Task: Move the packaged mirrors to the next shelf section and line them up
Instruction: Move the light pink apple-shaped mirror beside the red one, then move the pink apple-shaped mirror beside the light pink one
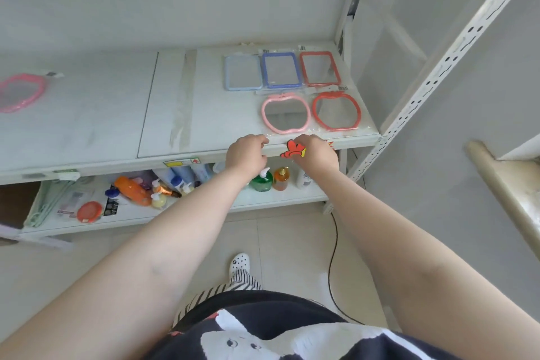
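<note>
Hands [247, 152] [317, 152] curled at shelf edge [204, 155] — grip unclear, pink mirror [285, 117] just beyond

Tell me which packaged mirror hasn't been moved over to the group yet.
The bright pink mirror at the shelf's far left, alone in the other section; the other five sit grouped at the right.

A pink-framed mirror [20, 92] is cut off by the left edge and blurred. The left hand [245, 155] and right hand [317, 152] hide their fingertips and part of the red sticker [293, 149]; bottle labels below are unreadable.
</note>
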Available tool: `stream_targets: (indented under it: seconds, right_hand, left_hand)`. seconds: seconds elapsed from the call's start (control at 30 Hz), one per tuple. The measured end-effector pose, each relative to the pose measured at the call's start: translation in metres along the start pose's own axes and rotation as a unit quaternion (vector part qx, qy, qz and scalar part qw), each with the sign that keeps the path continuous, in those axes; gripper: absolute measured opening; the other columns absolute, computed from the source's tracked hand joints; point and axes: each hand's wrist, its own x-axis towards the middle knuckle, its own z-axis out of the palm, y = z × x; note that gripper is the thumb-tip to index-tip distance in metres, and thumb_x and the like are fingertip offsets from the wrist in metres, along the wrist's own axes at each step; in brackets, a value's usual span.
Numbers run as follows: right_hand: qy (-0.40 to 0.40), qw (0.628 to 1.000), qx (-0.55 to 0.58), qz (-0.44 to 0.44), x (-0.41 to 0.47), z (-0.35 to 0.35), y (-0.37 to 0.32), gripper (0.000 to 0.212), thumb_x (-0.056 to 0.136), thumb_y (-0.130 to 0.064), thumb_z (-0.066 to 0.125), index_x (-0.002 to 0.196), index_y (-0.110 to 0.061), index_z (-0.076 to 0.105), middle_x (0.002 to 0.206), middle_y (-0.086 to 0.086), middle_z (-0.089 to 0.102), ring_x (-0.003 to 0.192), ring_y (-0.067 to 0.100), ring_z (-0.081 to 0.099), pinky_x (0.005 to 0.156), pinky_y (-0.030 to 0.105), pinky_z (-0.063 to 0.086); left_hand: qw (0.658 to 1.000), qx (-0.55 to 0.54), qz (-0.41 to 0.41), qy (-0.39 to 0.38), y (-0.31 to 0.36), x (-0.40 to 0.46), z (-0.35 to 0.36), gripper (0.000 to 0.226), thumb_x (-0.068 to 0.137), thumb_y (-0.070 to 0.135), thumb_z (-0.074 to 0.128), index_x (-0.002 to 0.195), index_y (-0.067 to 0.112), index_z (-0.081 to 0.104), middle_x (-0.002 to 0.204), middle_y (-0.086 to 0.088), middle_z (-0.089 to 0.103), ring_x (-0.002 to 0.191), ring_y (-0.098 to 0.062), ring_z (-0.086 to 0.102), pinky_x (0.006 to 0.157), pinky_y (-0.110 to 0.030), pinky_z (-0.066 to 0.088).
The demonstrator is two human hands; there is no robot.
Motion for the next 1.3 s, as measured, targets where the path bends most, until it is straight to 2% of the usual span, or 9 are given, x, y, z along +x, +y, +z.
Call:
stream_targets:
  seconds: [0.07,0.17,0.3,0.47,0.8,0.9,1.0,1.2,1.3]
  right_hand:
    - [-0.019,1.000,-0.004,-0.013,-0.009,0.009,-0.012,0.036,0.085,-0.020,0.056,0.121,-0.024,0.061,0.122,0.001,0.058,0.100,0.026,0.062,0.074,0.038,0.055]
    - [-0.048,0.998,-0.020,-0.047,-0.019,0.026,-0.032,0.044,0.085,-0.019,0.058,0.128,-0.024,0.056,0.126,0.002,0.058,0.108,0.024,0.059,0.077,0.033,0.051]
    - [-0.060,0.994,-0.032,-0.088,-0.034,0.046,-0.066,0.044,0.086,-0.024,0.060,0.129,-0.024,0.055,0.128,0.003,0.059,0.115,0.025,0.057,0.085,0.034,0.050]
    - [-0.080,0.988,-0.049,-0.124,-0.050,0.079,-0.118,0.044,0.088,-0.027,0.061,0.131,-0.024,0.054,0.129,0.000,0.059,0.116,0.024,0.057,0.086,0.032,0.047]
    - [-0.117,0.979,-0.046,-0.161,-0.107,0.189,-0.289,0.035,0.086,-0.026,0.059,0.121,-0.026,0.061,0.117,-0.001,0.065,0.110,0.024,0.060,0.075,0.027,0.044]
    - [-0.120,0.979,-0.041,-0.158,-0.122,0.217,-0.336,0.037,0.086,-0.026,0.058,0.123,-0.025,0.060,0.116,0.001,0.066,0.109,0.024,0.060,0.080,0.029,0.047]
    - [-0.121,0.979,-0.047,-0.159,-0.135,0.235,-0.371,0.032,0.087,-0.025,0.056,0.118,-0.023,0.063,0.114,0.002,0.066,0.105,0.024,0.060,0.082,0.036,0.054]
    - [-0.140,0.973,-0.050,-0.178,-0.134,0.260,-0.427,0.023,0.087,-0.026,0.053,0.106,-0.023,0.067,0.105,0.000,0.069,0.094,0.025,0.063,0.077,0.037,0.054]
    - [-0.152,0.973,-0.048,-0.169,-0.119,0.273,-0.454,0.032,0.083,-0.023,0.055,0.113,-0.029,0.063,0.107,-0.002,0.069,0.089,0.024,0.066,0.075,0.037,0.057]
  left_hand:
    - [1.000,0.005,-0.010,0.005,-0.014,-0.013,-0.004,0.045,0.084,0.010,0.055,0.127,0.022,0.058,0.124,-0.002,0.064,0.115,-0.026,0.058,0.091,-0.033,0.047]
    - [0.999,0.018,-0.024,0.013,-0.038,-0.033,-0.012,0.046,0.082,0.009,0.055,0.126,0.021,0.058,0.124,-0.004,0.063,0.115,-0.027,0.057,0.091,-0.032,0.047]
    - [0.999,0.004,-0.045,0.023,-0.076,-0.055,-0.024,0.043,0.083,0.012,0.057,0.125,0.020,0.059,0.122,-0.003,0.065,0.115,-0.026,0.058,0.091,-0.033,0.049]
    - [0.997,-0.007,-0.071,0.041,-0.133,-0.084,-0.050,0.044,0.082,0.011,0.058,0.125,0.021,0.060,0.123,-0.002,0.066,0.116,-0.026,0.058,0.094,-0.034,0.049]
    - [0.989,-0.023,-0.135,0.060,-0.324,-0.173,-0.120,0.030,0.080,0.016,0.060,0.109,0.021,0.066,0.110,-0.003,0.071,0.105,-0.028,0.064,0.084,-0.037,0.053]
    - [0.986,-0.029,-0.150,0.061,-0.374,-0.192,-0.139,0.031,0.079,0.014,0.058,0.108,0.025,0.066,0.110,-0.003,0.071,0.106,-0.028,0.064,0.085,-0.037,0.053]
    - [0.984,-0.044,-0.162,0.063,-0.412,-0.207,-0.153,0.038,0.081,0.013,0.056,0.116,0.024,0.064,0.117,-0.001,0.069,0.111,-0.027,0.062,0.091,-0.036,0.050]
    - [0.976,-0.057,-0.191,0.087,-0.464,-0.208,-0.176,0.037,0.085,0.012,0.054,0.120,0.025,0.060,0.120,0.001,0.067,0.112,-0.028,0.061,0.089,-0.033,0.048]
    - [0.973,-0.058,-0.201,0.097,-0.484,-0.203,-0.187,0.039,0.086,0.009,0.054,0.122,0.022,0.060,0.122,0.000,0.066,0.111,-0.026,0.061,0.090,-0.032,0.049]
